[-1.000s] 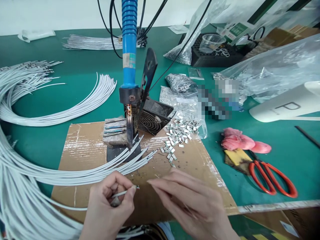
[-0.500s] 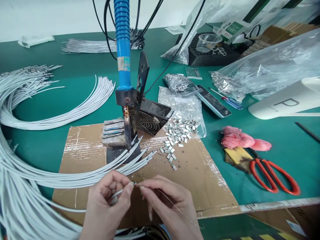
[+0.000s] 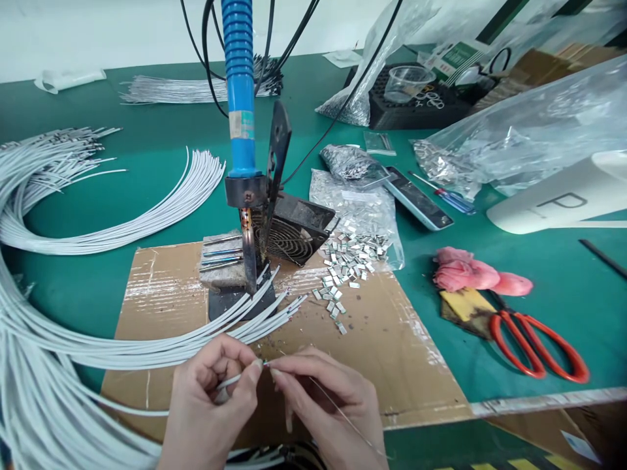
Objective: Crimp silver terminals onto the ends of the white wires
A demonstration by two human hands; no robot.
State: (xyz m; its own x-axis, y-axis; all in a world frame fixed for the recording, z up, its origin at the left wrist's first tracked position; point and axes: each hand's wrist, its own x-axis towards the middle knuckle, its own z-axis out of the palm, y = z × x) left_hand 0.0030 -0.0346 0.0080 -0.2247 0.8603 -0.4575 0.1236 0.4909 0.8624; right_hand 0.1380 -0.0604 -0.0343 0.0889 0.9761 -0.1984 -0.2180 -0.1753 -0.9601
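Low in the middle of the head view, my left hand (image 3: 215, 391) is closed on a white cable (image 3: 228, 382), its end pinched between thumb and forefinger. Tiny coloured wires show at that end. My right hand (image 3: 333, 408) meets it from the right, thumb and forefinger pinched together at the cable's tip. A thin bare wire (image 3: 343, 416) runs through my right hand and down to the right. Just beyond the hands stands a blue-handled soldering iron (image 3: 240, 98), upright in a holder, its tip pointing down. More white cables (image 3: 196, 343) reach in from the left under it.
Small metal connectors (image 3: 337, 277) lie scattered on a cardboard sheet (image 3: 386, 339), spilling from a plastic bag. Behind the iron is a black fan (image 3: 298, 228). Red-handled scissors (image 3: 539, 346), a phone (image 3: 420, 199) and a screwdriver (image 3: 445, 194) lie to the right.
My right hand has shifted very slightly, its fingers still at the cable's tip. My left hand and the objects on the table look the same.
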